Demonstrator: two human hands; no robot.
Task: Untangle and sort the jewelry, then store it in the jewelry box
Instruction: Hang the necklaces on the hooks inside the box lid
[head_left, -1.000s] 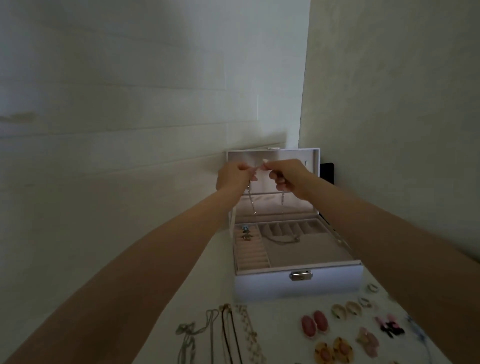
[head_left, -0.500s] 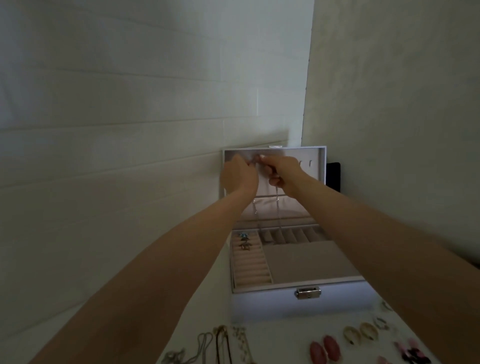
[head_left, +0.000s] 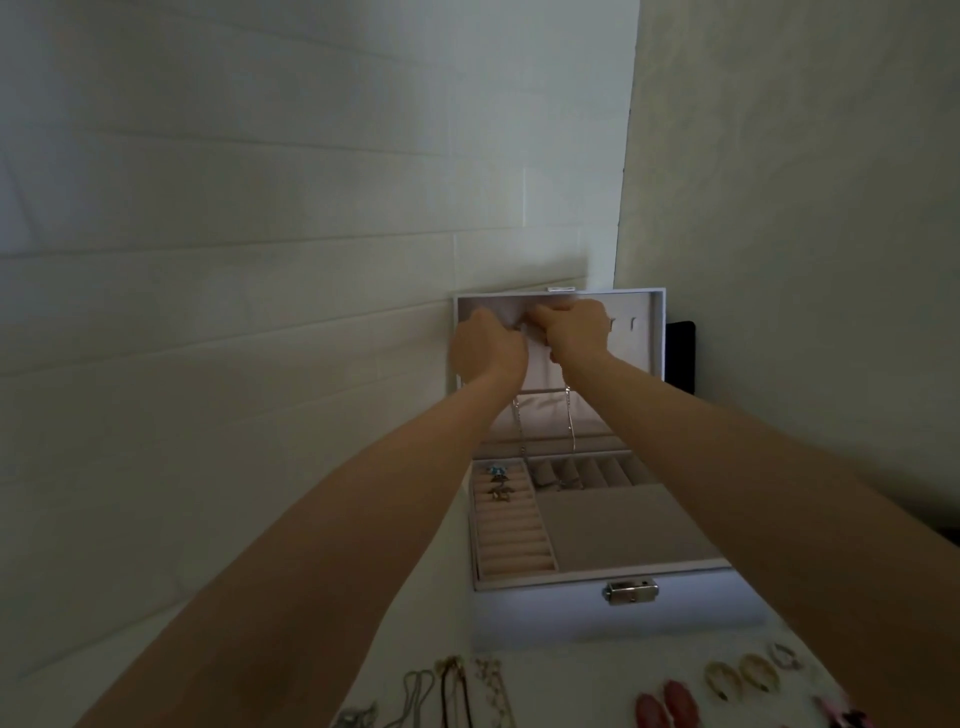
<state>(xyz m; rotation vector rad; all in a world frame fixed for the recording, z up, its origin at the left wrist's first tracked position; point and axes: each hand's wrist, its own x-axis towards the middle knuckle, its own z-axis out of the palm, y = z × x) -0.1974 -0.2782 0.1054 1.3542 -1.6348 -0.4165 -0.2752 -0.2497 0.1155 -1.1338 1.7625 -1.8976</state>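
A white jewelry box (head_left: 618, 608) stands open against the wall, its lid upright. My left hand (head_left: 485, 348) and my right hand (head_left: 574, 332) are both raised to the top of the lid's inside, each pinching an end of a thin silver necklace (head_left: 571, 421). Its two strands hang down the lid lining into the tray. Two small ornaments (head_left: 501, 480) sit in the ring rolls at the tray's left. The necklace's top ends are hidden by my fingers.
Several necklaces (head_left: 457, 691) lie on the white table in front of the box at the left. Pairs of earrings (head_left: 743, 675) and pink ones (head_left: 670, 704) lie at the right. Small hooks (head_left: 623, 325) show in the lid. A black object (head_left: 680, 358) sits behind the box.
Both hands have risen with the necklace from the middle of the lid to its top edge. The camera has moved closer and tilted up.
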